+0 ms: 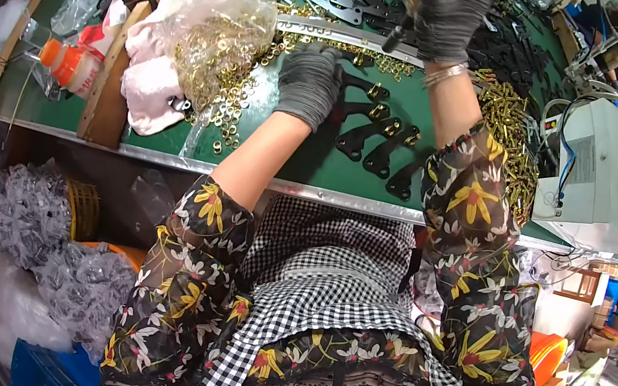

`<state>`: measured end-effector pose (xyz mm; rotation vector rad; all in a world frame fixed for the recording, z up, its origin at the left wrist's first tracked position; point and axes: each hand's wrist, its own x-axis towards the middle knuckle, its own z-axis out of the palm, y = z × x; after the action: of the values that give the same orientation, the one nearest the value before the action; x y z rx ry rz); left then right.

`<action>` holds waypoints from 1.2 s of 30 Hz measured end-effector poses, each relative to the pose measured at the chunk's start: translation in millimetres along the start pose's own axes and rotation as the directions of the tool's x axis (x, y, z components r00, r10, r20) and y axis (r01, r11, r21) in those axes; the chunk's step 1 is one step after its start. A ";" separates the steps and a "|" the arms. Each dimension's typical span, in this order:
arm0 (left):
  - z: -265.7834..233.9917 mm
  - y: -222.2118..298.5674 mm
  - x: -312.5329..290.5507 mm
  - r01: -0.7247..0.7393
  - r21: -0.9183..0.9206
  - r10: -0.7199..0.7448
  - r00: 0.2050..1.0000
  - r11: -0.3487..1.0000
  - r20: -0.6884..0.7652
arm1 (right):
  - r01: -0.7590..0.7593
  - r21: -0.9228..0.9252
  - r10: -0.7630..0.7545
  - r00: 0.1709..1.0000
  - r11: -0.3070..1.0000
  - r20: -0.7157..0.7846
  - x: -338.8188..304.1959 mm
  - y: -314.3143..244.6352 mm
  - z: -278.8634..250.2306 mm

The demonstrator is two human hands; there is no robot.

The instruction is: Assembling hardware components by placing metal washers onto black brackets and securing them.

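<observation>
My left hand (309, 85), in a dark grey glove, presses down at the near edge of a metal strip (351, 37). Its fingers are curled, and what lies under them is hidden. Just right of it, black flat metal levers (382, 155) with brass fittings lie in a row on the green table. Farther off to the right, my gloved right hand (446, 20) is closed around a dark stick-shaped tool (395, 37), whose lower end points at the strip. Brass rings (229, 110) spill from a clear plastic bag (216, 38) on the left.
Brass pins (505, 119) form a heap at the right, beside a grey-white machine (594, 171). Black metal parts (506, 42) cover the far table. A wooden post (108, 98) and an orange-capped bottle (69, 64) stand left. The table's metal edge (309, 192) runs before me.
</observation>
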<state>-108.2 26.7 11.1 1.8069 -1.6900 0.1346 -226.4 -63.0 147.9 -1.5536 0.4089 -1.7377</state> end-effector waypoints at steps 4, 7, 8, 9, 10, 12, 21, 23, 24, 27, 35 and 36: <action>4.2 -4.6 13.7 0.052 0.096 -0.061 0.993 0.994 0.097 | -0.015 0.021 0.016 1.000 1.000 -0.007 1.4 28.2 2.7; 1.5 -0.2 12.9 0.031 0.143 -0.046 0.994 0.989 0.103 | -0.046 -0.039 0.044 0.998 0.998 -0.052 -9.2 40.9 0.7; -1.8 1.4 11.9 0.045 0.134 -0.063 0.988 0.990 0.138 | -0.033 -0.076 0.027 0.996 0.997 -0.080 -12.6 44.7 1.0; -5.2 3.6 10.4 0.059 0.126 -0.081 0.982 0.990 0.174 | -0.037 -0.077 0.031 0.996 0.996 -0.078 -14.4 47.8 -0.6; -6.9 6.0 8.0 0.065 0.109 -0.081 0.985 0.992 0.153 | 0.015 -0.122 -0.028 0.994 0.992 -0.104 -16.4 50.5 -3.3; -0.7 1.8 0.9 0.067 0.115 -0.081 0.990 0.991 0.120 | 0.107 -0.102 -0.122 0.981 0.989 -0.149 -19.7 51.0 3.3; -5.6 10.7 -12.9 0.062 0.080 -0.075 0.983 0.995 0.169 | -0.015 -0.129 0.004 0.997 0.992 -0.083 -20.7 24.6 3.4; -6.4 11.2 -12.8 0.046 0.059 -0.054 0.989 0.997 0.137 | 0.065 -0.176 -0.069 0.997 0.982 -0.017 -19.8 28.3 4.0; -6.8 12.9 -11.1 0.048 0.055 -0.055 0.989 0.997 0.137 | 0.035 -0.164 -0.044 0.998 0.986 -0.052 -23.6 37.7 0.3; -7.7 13.0 -11.7 0.050 0.081 -0.067 0.975 0.995 0.211 | -0.010 -0.227 -0.014 0.995 0.974 -0.103 -37.9 51.8 -5.5; -3.6 5.6 -13.7 -0.020 0.048 0.015 0.994 0.999 0.110 | 0.033 -0.279 -0.048 0.998 0.960 -0.048 -42.6 62.5 -5.7; -4.1 5.2 -10.4 -0.026 0.050 0.019 0.992 0.998 0.122 | 0.098 -0.287 -0.109 0.994 0.953 -0.020 -39.8 64.9 -6.5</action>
<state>-113.3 38.0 11.2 1.8678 -1.8070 0.0799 -212.8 -79.5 74.6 -1.7756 0.6304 -1.8521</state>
